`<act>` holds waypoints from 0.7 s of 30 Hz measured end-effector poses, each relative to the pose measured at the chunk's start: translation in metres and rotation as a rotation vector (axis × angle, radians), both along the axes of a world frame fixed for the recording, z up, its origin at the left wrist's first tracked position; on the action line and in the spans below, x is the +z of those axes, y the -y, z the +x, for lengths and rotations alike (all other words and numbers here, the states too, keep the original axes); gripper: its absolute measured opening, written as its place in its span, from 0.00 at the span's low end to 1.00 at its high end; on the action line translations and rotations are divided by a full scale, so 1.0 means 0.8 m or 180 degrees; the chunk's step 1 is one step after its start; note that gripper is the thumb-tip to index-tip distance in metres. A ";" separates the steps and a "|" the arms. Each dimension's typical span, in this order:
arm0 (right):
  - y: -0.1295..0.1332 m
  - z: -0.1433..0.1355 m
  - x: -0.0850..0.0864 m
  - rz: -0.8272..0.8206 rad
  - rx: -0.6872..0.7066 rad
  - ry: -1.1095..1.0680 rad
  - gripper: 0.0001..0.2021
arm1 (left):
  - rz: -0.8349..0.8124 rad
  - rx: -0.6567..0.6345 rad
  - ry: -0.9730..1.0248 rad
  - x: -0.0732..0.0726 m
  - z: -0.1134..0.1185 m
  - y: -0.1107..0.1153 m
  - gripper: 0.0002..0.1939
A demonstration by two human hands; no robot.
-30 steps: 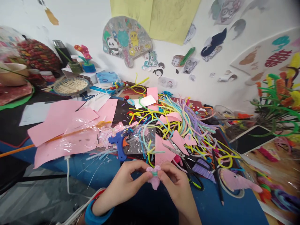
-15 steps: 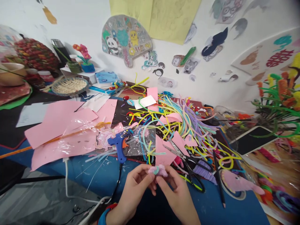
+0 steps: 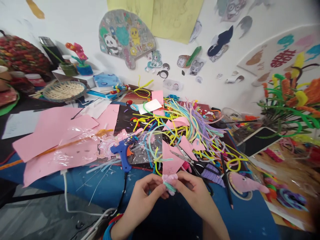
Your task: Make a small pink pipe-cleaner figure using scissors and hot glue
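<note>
"Blue tabletop [image 3: 241, 216], heaped with craft bits. What's closest?"

"One pink piece [image 3: 170, 183], at six o'clock, by the near edge. The left hand [image 3: 147, 196] and right hand [image 3: 193, 188] each grasp a side of it, thumbs against fingers."

"What's just changed?"

"It's been turned: it lay sideways half a second ago, and now its teal band [image 3: 170, 187] slants down toward four o'clock. Both hands kept hold, so I'd judge the handwork is in progress, done without tools."

"How does it look?"

"Fuzzy and lumpy, pale pink above and below the band. Fingers cover its sides, so I can't tell the full outline."

"And beyond it?"

"Pink paper [image 3: 172, 163] at twelve o'clock from it, scissors [image 3: 191, 162] between one and two, a glue gun [image 3: 122, 154] at ten. Farther, heaped stems [image 3: 197, 123] at one, then the white wall [image 3: 75, 20]."
</note>
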State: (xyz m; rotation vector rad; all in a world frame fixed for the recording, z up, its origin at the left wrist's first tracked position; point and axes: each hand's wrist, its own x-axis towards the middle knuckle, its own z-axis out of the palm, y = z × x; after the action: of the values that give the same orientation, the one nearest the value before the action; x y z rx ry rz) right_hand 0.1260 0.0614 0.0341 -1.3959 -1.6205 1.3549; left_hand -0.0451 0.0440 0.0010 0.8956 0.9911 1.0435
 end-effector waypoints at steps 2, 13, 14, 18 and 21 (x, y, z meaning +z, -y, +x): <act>-0.001 0.001 -0.004 -0.0046 -0.0054 -0.0149 0.11 | -0.0124 -0.0022 0.0128 -0.002 0.004 0.002 0.13; 0.033 0.014 -0.022 -0.0421 -0.0758 -0.1050 0.15 | -0.0159 0.0224 0.0155 -0.002 0.022 0.026 0.15; 0.038 0.015 -0.024 -0.0440 -0.0827 -0.1092 0.15 | -0.0166 0.0247 0.0154 -0.003 0.024 0.029 0.15; 0.055 0.014 -0.031 -0.0363 -0.0803 -0.1082 0.13 | -0.0154 0.0252 0.0161 -0.004 0.034 0.038 0.14; 0.063 0.012 -0.035 -0.0347 -0.0830 -0.1115 0.14 | -0.0091 0.0276 0.0156 -0.004 0.041 0.045 0.15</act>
State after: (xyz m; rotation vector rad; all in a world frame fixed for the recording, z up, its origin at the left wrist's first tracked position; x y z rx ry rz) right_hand 0.1357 0.0111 0.0064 -1.2917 -1.1133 1.4507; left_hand -0.0123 0.0077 -0.0021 0.8058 1.0086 1.1166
